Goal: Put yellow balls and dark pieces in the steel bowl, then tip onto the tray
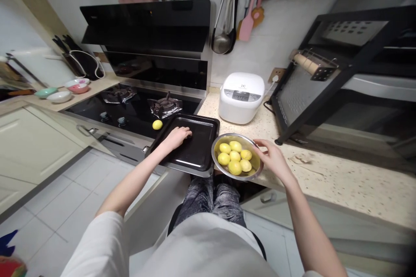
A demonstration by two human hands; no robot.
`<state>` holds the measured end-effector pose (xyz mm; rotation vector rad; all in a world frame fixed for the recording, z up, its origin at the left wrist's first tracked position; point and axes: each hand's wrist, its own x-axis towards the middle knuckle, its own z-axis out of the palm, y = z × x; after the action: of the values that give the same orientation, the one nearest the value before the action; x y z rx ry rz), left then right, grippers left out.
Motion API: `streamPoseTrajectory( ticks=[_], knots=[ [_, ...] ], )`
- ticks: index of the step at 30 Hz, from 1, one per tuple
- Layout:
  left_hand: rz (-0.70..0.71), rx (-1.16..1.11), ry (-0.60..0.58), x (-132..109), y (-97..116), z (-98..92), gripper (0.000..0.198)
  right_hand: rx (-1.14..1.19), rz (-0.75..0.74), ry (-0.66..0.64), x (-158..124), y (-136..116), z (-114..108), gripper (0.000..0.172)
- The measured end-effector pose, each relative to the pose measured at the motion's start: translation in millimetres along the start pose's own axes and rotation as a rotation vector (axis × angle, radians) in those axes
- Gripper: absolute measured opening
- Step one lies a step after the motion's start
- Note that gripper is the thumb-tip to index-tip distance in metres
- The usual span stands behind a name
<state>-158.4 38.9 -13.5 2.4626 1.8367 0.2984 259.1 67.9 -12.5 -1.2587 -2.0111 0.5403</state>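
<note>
My left hand (178, 137) is over the black baking tray (201, 147), its fingers slightly bent and nothing visible in them. Whether the fingertips touch the tray cannot be made out. My right hand (273, 158) grips the right rim of a round metal bowl (255, 172), thumb and fingers at its edge. Several yellow lemons (235, 167) lie in this bowl, which stands at the counter's front edge, right beside the tray. A single lemon (157, 124) rests on the black stovetop, left of the tray.
Behind the bowl stands a white rice cooker (242, 97) on the speckled counter (328, 173). A black rack (312, 78) rises at the right. Gas burners (165, 104) lie beyond the tray. Small bowls (60, 97) sit at the far left. Below the tray, a drawer (159, 212) is pulled out.
</note>
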Motion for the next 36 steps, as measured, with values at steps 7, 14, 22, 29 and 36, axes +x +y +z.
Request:
streamPoseTrajectory(
  ticks=[7, 14, 22, 29, 36],
  knots=[
    [0.097, -0.148, -0.044, -68, 8, -13.3, 0.022, -0.006, 0.291, -0.163, -2, 25, 10, 0.040],
    [0.076, -0.179, -0.046, -93, 9, -17.6, 0.021, 0.144, 0.326, -0.148, 15, 25, 11, 0.031],
    [0.020, -0.619, 0.244, -64, 61, -11.1, 0.056, -0.299, 0.075, 0.027, 75, -48, 13, 0.032],
    [-0.022, -0.848, 0.418, 3, 76, 20.2, 0.094, -0.407, -0.001, 0.022, 107, -117, 56, 0.034],
    [-0.169, -0.818, 0.341, 25, 66, 45.9, 0.145, -0.473, -0.107, -0.025, 106, -151, 81, 0.033]
  ],
)
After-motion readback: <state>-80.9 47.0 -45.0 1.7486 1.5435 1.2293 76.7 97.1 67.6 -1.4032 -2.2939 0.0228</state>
